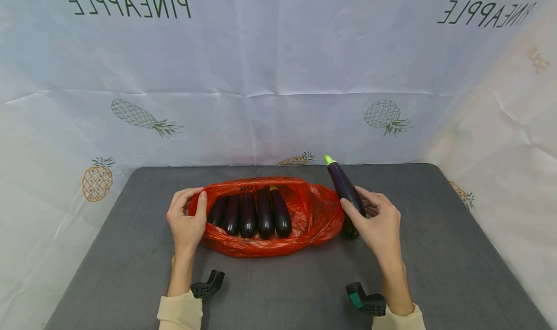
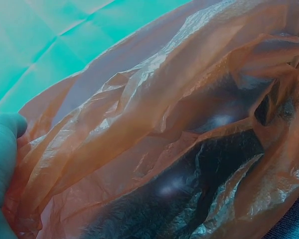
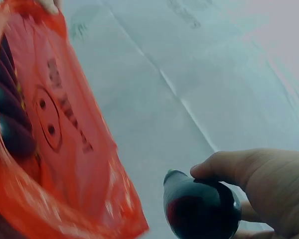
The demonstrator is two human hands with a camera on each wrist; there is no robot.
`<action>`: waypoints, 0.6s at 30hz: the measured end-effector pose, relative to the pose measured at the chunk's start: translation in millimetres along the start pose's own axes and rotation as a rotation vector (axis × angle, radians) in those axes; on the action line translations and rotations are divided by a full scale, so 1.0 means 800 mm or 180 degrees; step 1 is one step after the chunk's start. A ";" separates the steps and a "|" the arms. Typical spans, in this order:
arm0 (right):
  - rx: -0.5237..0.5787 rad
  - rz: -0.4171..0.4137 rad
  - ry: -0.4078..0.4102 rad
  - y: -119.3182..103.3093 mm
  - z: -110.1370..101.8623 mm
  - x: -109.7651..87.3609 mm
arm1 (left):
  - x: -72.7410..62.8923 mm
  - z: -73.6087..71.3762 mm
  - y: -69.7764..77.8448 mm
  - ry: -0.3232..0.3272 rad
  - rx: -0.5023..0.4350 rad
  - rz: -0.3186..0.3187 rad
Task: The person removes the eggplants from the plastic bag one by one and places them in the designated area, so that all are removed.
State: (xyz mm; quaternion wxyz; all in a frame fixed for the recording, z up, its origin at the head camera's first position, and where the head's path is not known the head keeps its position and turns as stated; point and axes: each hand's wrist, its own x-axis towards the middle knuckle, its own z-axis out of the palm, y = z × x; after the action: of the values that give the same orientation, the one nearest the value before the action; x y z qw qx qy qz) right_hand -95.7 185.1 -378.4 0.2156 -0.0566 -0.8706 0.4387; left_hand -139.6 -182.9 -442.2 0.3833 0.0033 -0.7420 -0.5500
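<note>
Cream sleeves [image 1: 179, 311] lay nearest the camera, on the near side of the red bag [image 1: 322, 216]. Under the bag, and out past both its ends, spread the dark grey surface [image 1: 270, 291]. The red bag itself ran left to right, its mouth held wide. Inside it, toward its left, 5 eggplants [image 1: 248, 216] lay side by side, roughly parallel, crossways to its length. At its left end the left hand [image 1: 188, 219] gripped the rim. Just beyond its right end the right hand [image 1: 378, 221] held 1 more eggplant [image 1: 344, 182], thumb and fingers around its lower part. That eggplant's long axis pointed to the bag's far side, leaning slightly left, so the bag's mouth lay to its left; the head view overlapped the 2, while the right wrist view showed a gap. Its green tip [image 1: 328, 160] stood beyond the bag's far edge.
</note>
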 end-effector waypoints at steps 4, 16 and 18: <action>-0.0097 0.0085 0.0162 0.015 -0.012 0.006 | 0.000 0.000 0.008 0.0005 -0.0020 0.0012; -0.0300 0.0412 0.0170 0.043 -0.032 0.016 | 0.001 0.000 0.003 0.0019 0.0004 0.0058; -0.0372 0.0481 0.0119 0.046 -0.033 0.017 | 0.001 0.000 0.001 0.0018 0.0015 0.0059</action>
State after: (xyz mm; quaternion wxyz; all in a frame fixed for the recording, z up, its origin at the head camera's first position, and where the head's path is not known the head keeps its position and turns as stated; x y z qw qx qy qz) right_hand -99.9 231.3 -389.0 0.1944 -0.1427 -0.8837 0.4010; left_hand -140.0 -182.6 -441.0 0.3905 -0.0010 -0.7422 -0.5447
